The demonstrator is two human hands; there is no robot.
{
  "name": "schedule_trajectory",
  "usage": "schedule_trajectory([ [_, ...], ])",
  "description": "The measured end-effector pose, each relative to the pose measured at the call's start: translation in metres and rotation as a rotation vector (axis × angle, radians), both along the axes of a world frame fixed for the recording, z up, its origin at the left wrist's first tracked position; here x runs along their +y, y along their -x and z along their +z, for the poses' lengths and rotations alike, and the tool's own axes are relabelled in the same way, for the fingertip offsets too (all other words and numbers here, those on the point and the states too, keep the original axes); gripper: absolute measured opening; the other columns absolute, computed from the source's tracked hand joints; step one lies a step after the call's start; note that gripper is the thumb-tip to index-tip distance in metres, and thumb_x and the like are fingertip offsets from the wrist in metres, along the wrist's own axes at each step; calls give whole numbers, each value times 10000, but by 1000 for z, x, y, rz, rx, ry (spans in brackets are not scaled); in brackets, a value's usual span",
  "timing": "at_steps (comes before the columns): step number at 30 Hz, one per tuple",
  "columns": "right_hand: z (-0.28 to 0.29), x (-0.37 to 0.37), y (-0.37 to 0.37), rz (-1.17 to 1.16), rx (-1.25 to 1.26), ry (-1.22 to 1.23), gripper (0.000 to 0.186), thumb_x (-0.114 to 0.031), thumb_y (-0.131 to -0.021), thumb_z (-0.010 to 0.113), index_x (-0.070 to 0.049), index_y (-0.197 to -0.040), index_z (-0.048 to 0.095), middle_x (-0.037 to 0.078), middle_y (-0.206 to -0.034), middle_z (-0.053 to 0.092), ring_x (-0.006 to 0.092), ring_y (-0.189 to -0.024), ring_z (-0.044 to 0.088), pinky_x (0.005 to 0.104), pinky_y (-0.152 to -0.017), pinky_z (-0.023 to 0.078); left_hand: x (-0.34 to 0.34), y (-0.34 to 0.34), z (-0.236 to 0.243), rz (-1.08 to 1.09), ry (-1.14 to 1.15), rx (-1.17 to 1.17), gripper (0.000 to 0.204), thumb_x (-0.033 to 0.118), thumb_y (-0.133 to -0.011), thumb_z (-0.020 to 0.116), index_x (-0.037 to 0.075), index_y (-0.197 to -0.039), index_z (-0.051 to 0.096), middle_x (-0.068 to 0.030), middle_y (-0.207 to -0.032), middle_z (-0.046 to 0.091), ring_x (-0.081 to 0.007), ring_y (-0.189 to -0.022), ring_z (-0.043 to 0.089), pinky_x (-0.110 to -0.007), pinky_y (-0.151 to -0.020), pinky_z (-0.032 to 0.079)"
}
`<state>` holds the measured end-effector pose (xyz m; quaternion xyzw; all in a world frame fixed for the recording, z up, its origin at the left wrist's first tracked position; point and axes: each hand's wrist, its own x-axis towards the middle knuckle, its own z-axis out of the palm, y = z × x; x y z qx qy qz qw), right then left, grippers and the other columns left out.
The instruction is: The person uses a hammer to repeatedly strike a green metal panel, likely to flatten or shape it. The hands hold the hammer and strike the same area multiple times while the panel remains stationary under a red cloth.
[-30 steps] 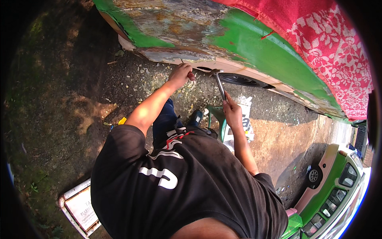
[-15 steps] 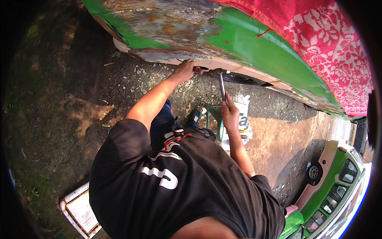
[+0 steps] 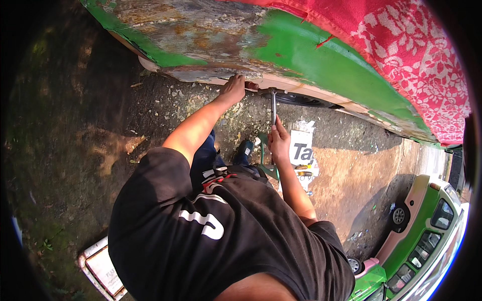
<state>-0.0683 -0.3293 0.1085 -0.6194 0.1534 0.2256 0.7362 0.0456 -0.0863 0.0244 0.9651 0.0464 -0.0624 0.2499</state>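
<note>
Close against the lower edge of a green vehicle body (image 3: 301, 47) with bare, rusty patches, my left hand (image 3: 233, 89) is closed round a tool with a reddish-brown handle (image 3: 251, 86). The handle's end points right; the tool's other end is hidden by my hand and the panel edge. In my right hand (image 3: 279, 140) is a hammer (image 3: 273, 105), gripped by its shaft. The hammer's head is up by the panel's pale pink lower strip, just right of the handle's end, with a small gap between them.
A dark wheel (image 3: 301, 99) sits under the body. Red floral cloth (image 3: 401, 55) drapes over it. Paint flakes litter the ground. A white printed sheet (image 3: 301, 138) with a yellow-handled tool (image 3: 304, 167) lies right of my arm. A green-and-white van (image 3: 416, 241) stands right; a white-framed board (image 3: 104, 268) is lower left.
My right hand has shifted left, bringing the hammer head slightly nearer the handle's end. My left hand keeps its hold at the panel edge. The view has moved a little.
</note>
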Motion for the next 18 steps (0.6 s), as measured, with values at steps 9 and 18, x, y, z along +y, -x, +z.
schedule_trajectory([
  [9, -8, 3, -6, -112, 28, -107, 453, -135, -1039, 484, -124, -1487, 423, -86, -670, 354, 26, -512, 338, 193, -417, 298, -10, 4, 24, -24, -45, 105, 256, 25, -876, 453, -48, -1112, 522, -256, -1194, 538, -404, -1121, 537, -480, -957, 459],
  [18, -12, 9, 7, -112, 22, -190, 449, -120, -1033, 496, -125, -1478, 441, -78, -699, 372, 30, -551, 363, 186, -461, 329, -5, -2, 5, 6, -37, 41, 268, 17, -869, 453, -48, -1118, 525, -255, -1191, 542, -406, -1118, 549, -482, -961, 455],
])
